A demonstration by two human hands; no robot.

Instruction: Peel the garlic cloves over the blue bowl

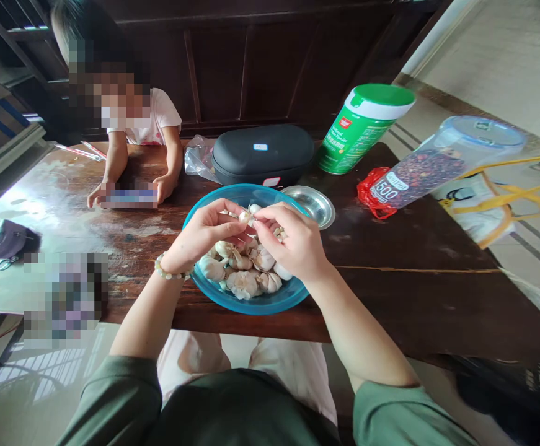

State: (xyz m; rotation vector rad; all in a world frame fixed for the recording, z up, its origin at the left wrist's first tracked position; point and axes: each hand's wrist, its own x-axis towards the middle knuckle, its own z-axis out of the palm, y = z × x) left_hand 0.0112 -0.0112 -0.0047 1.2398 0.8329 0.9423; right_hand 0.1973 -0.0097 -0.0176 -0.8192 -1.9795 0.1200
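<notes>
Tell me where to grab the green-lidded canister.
Grip the green-lidded canister around its printed body, not the lid, coming from the near side. It stands upright as a straight cylinder, so the body gives an even hold, and the black zip case sits close on its left.

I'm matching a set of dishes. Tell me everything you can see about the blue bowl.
The blue bowl is round and wide, in translucent teal that looks like glass or plastic, with a plain smooth rim. It sits level on the dark wooden table, right in front of the person, and holds garlic bulbs. A steel dish sits partly behind its far right rim. Above it, the left hand and right hand pinch a garlic clove.
</notes>
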